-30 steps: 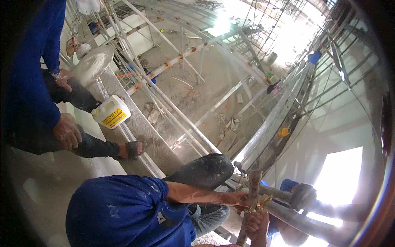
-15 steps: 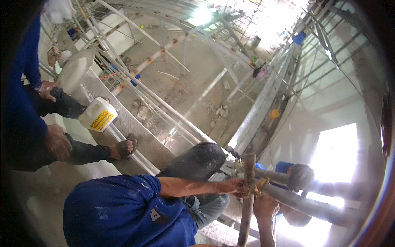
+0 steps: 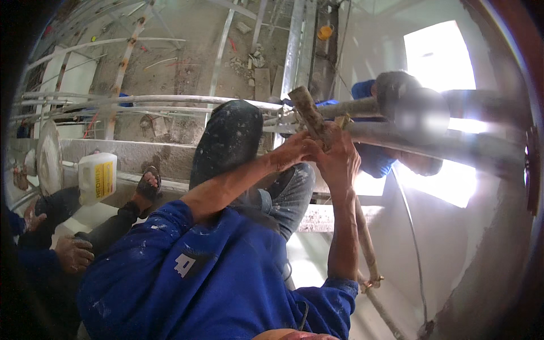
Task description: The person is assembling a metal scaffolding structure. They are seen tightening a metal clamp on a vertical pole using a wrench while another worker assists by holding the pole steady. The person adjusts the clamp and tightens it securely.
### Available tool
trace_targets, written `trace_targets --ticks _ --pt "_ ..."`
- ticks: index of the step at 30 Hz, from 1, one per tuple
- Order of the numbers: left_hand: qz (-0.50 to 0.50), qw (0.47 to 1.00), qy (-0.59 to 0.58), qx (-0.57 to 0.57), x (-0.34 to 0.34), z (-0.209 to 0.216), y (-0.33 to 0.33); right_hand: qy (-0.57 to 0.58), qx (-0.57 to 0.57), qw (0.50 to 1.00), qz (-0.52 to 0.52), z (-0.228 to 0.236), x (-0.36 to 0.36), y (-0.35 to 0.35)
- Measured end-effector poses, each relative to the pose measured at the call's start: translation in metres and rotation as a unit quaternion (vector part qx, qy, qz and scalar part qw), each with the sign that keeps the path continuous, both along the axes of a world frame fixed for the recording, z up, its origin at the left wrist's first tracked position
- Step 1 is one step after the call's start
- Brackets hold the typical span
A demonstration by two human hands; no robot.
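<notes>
Hands [image 3: 338, 154] curled, side by side, seemingly against pipe [image 3: 306, 106]

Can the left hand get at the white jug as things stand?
Probably not without leaning: the left hand is at the dusty pipe beside the right hand, and the white jug sits well off left by a co-worker's legs.

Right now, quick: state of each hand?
Left hand: fingers bent at the tilted pipe; grip unclear.
Right hand: curled at the same pipe; grip hidden.

Lettered in capitals on the yellow label [image 3: 104, 180] of a white jug [image 3: 86, 180]; marked in white on a blue shirt [image 3: 243, 266].
</notes>
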State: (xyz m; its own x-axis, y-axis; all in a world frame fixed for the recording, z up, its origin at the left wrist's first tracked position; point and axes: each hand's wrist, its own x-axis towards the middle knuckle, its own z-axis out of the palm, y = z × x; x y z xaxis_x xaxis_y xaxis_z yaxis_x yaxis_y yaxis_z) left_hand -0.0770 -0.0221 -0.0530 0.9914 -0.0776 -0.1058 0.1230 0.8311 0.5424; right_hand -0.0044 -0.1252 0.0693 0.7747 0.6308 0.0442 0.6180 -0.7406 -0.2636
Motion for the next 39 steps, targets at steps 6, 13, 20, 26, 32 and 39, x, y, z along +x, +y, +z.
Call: trace_targets --ticks 6,13,20,26,32,39 --pt "-0.026 0.999 0.016 0.023 0.004 -0.002 0.005 -0.118 0.104 0.987 -0.031 -0.024 -0.025 -0.027" --pt "-0.055 0.988 0.089 0.110 0.006 -0.001 0.011 -0.109 0.133 0.971 -0.163 -0.065 -0.028 -0.029" --pt "-0.057 0.987 0.101 0.114 0.006 0.001 0.010 -0.254 0.137 0.958 0.001 -0.082 -0.013 -0.050" --pt "-0.065 0.820 0.117 0.557 0.001 0.030 0.027 -0.206 0.164 0.965 -0.014 -0.081 -0.010 -0.048" --pt "0.071 0.661 -0.007 0.747 -0.010 0.069 0.010 -0.182 0.166 0.969 -0.018 -0.078 -0.011 -0.048" --pt "0.069 0.684 -0.028 0.726 -0.009 0.049 0.003 -0.166 0.201 0.963 -0.071 -0.086 -0.011 -0.047"
